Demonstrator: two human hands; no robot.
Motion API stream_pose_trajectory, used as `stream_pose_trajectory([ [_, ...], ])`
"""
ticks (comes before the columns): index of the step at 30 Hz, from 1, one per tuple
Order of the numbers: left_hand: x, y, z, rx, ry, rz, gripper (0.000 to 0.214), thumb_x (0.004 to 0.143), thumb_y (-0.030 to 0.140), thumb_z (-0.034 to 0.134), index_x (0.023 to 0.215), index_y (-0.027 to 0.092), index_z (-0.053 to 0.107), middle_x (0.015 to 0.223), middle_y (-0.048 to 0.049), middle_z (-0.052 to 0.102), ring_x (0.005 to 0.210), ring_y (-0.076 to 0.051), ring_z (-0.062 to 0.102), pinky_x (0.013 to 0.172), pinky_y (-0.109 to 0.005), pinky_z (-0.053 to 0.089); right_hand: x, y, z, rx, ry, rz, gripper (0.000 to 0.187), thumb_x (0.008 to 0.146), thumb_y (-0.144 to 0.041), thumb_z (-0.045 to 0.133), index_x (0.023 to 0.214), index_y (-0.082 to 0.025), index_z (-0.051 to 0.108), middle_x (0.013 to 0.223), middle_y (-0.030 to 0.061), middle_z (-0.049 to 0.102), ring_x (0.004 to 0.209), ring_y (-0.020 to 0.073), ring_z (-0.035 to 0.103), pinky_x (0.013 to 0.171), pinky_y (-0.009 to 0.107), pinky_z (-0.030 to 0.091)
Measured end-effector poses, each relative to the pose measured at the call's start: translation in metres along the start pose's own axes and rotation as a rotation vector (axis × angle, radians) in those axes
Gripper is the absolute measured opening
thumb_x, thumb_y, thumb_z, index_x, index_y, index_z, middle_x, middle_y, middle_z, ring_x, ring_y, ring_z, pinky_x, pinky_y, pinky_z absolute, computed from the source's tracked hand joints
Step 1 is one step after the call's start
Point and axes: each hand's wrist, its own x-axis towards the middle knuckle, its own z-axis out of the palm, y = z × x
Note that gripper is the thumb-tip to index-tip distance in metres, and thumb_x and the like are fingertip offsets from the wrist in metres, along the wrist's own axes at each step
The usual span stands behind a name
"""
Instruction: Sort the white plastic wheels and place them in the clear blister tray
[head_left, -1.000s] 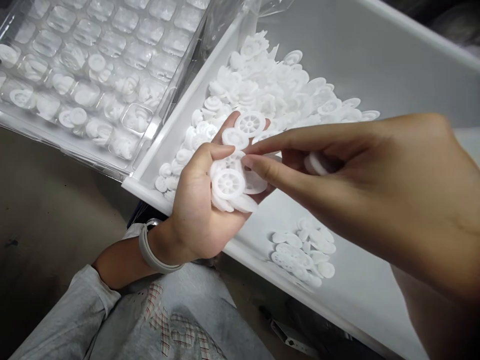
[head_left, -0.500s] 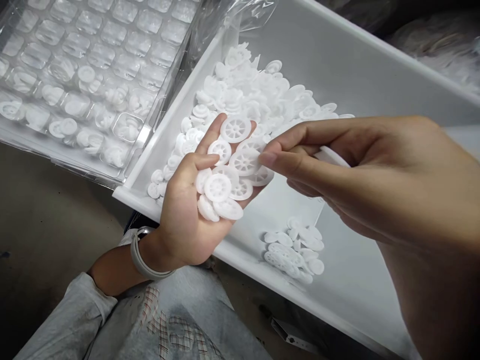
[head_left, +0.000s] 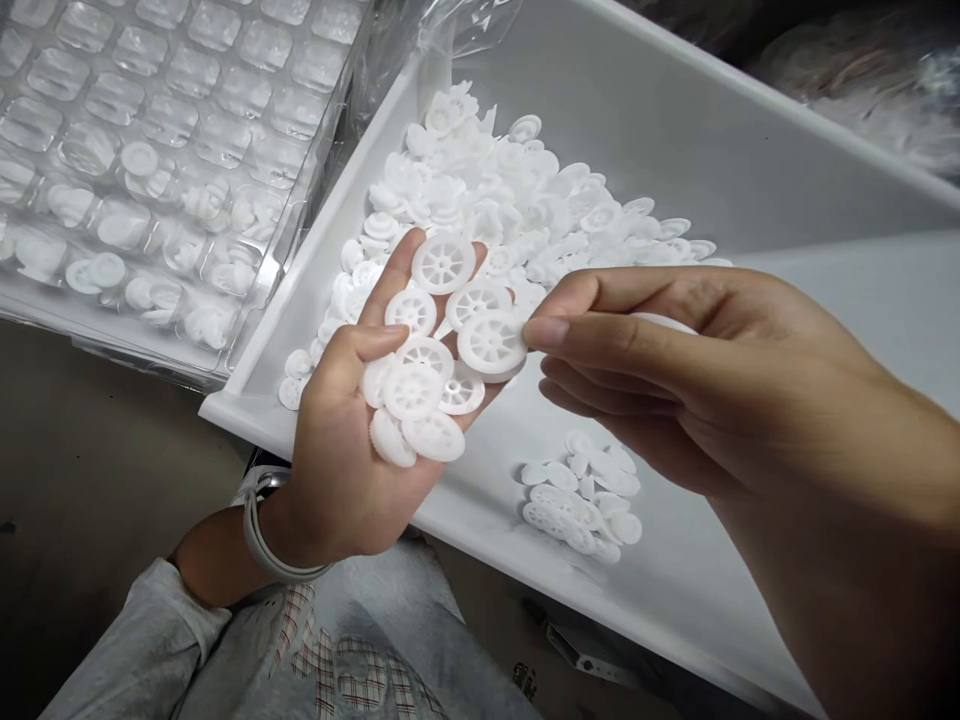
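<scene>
My left hand [head_left: 352,440] lies palm up over the near rim of a white tray [head_left: 675,130], cupping several small white spoked plastic wheels [head_left: 431,370]. My right hand [head_left: 675,370] reaches in from the right, its fingers together, thumb and forefinger pinching the rim of one wheel [head_left: 491,343] at the edge of the handful. A sliver of another white piece [head_left: 664,322] shows inside the right hand's curled fingers. A big heap of the same wheels [head_left: 510,200] fills the tray's far left corner.
A small separate group of wheels [head_left: 581,495] lies near the tray's front edge. A clear blister tray [head_left: 172,100] with several pockets, some holding white parts, sits at upper left. Below are the brown floor [head_left: 97,420] and my grey sleeve [head_left: 142,650].
My left palm has flattened and dropped slightly, spreading the wheels. My right fingertips went from poking among them to pinching one wheel at the handful's right edge. The view shifted a little.
</scene>
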Motion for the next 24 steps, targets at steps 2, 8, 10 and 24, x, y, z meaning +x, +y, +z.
stream_pose_trajectory([
  [2,-0.0004,0.0,0.0004,-0.009,-0.007,-0.005,0.061,0.089,0.018,0.038,0.148,0.032,0.039,0.142,0.0052,0.057,0.144,-0.027,0.034,0.117,-0.046,0.033,-0.0003,0.0007,0.001,0.037,-0.018,-0.01,0.018,0.072,-0.031,0.07,0.058,-0.02,0.066,0.036,-0.0092,0.025,0.031,0.0024,0.019,0.029,0.017,0.017],
  [8,-0.0004,0.0003,0.0,-0.009,-0.016,-0.012,0.06,0.088,0.018,0.039,0.146,0.035,0.043,0.142,0.0084,0.056,0.146,-0.027,0.031,0.119,-0.048,0.032,0.0012,0.0022,0.0009,0.035,0.001,-0.008,0.02,0.072,-0.033,0.072,0.058,-0.02,0.065,0.036,-0.0094,0.025,0.031,0.0023,0.019,0.029,0.018,0.015],
  [10,-0.0001,0.0002,-0.0005,-0.015,-0.018,-0.022,0.06,0.088,0.019,0.039,0.145,0.036,0.042,0.141,0.0084,0.057,0.146,-0.027,0.031,0.119,-0.05,0.031,0.0004,0.002,0.0013,-0.057,0.034,-0.062,0.021,0.076,-0.034,0.069,0.06,-0.022,0.067,0.036,-0.0089,0.027,0.031,0.0027,0.022,0.031,0.018,0.019],
  [24,-0.0024,0.0032,-0.0016,-0.062,0.004,-0.059,0.053,0.087,0.022,0.045,0.138,0.037,0.051,0.13,0.0068,0.065,0.146,-0.025,0.032,0.123,-0.049,0.022,-0.0081,0.0008,0.0055,-0.422,0.202,-0.436,0.01,0.088,-0.032,0.061,0.079,-0.027,0.062,0.054,-0.0056,0.047,0.043,0.0068,0.04,0.035,0.018,0.031],
])
